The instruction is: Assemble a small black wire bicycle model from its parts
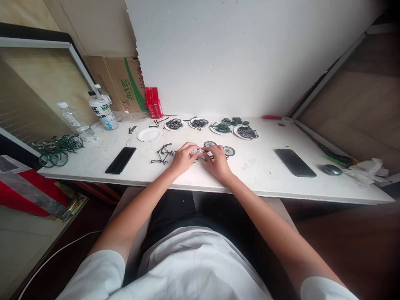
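Note:
My left hand (185, 158) and my right hand (218, 161) meet over the white table, fingertips pinched together on a small dark part that they mostly hide. Its kind I cannot make out. Left of my left hand lies a black model bicycle frame (162, 154), flat on the table. Just beyond and beside my right hand are small spoked wheels, one (229, 151) at its right and another (210, 144) behind its fingers.
Along the back stand white plates of bicycle parts, such as wheels (246, 132) and green pieces (221, 127), beside a bare plate (148, 134). Assembled green model bicycles (61, 149) and bottles (103, 110) are at left. A phone (121, 160), a black slab (295, 162) and a mouse (331, 169) lie nearer.

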Motion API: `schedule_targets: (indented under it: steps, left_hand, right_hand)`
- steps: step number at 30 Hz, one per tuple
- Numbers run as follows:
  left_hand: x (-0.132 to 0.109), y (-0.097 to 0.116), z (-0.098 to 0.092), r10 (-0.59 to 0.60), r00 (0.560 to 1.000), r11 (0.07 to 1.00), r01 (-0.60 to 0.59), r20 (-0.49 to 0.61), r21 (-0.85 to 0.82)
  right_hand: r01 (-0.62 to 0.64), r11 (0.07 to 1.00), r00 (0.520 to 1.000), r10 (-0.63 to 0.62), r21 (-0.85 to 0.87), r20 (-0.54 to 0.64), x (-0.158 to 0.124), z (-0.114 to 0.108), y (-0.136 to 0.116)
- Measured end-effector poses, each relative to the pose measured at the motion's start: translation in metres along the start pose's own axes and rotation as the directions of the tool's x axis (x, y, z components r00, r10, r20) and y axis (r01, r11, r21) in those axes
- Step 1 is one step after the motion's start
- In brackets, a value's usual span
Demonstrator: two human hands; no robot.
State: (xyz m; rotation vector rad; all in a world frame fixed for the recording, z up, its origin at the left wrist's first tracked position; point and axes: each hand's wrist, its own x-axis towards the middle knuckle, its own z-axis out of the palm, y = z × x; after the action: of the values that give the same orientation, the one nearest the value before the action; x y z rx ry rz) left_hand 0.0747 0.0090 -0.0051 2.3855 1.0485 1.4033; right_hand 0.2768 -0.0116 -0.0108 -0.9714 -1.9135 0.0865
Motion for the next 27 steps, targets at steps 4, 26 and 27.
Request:
schedule_targets:
  steps: [4,26,27]
  left_hand:
    - [0.0008,0.001,-0.0017,-0.005,0.998,0.998,0.009,-0.06,0.061]
    - [-0.0011,-0.0055,-0.0012,-0.03,0.993,0.997,0.037,0.114,-0.065]
    - [-0.0017,-0.0064,-0.0003,-0.022,0.992,0.997,0.031,0.124,-0.067]
  right_hand:
    - [-0.019,1.0,1.0,0.019,0.024,-0.018,0.0003,-0.0026,-0.0028]
    - [-0.035,0.995,0.999,0.038,0.09,-0.033,0.0026,-0.0066,-0.0022]
    - [-0.029,0.995,0.999,0.032,0.094,-0.029,0.0023,-0.0064,-0.0019]
